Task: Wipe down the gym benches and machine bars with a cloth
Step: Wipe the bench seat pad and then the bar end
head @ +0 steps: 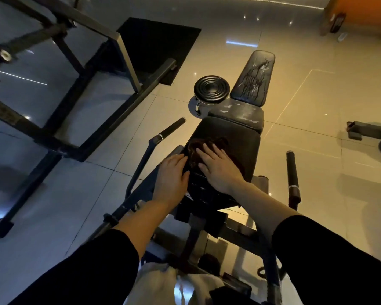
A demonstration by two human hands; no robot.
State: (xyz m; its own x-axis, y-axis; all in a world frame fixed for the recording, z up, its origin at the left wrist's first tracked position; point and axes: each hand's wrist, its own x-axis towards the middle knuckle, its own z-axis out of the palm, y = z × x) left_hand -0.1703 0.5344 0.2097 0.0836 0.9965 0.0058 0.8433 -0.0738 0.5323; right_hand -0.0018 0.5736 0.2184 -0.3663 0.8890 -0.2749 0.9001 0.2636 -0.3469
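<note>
A black padded bench (242, 142) runs away from me in the middle of the view, its far back pad (254, 78) cracked and worn. A dark brownish cloth (207, 145) lies crumpled on the near seat pad. My right hand (218, 168) presses flat on the cloth with straight fingers. My left hand (171, 177) rests on the pad's left edge, fingers curled over its side. Black machine bars with grips stand at the left (172, 127) and right (291, 168) of the bench.
A dark steel rack frame (79, 69) fills the upper left beside a black floor mat (161, 40). A round black stool (211, 89) stands left of the back pad. More equipment (372, 133) sits at the right edge. Glossy tiled floor surrounds everything.
</note>
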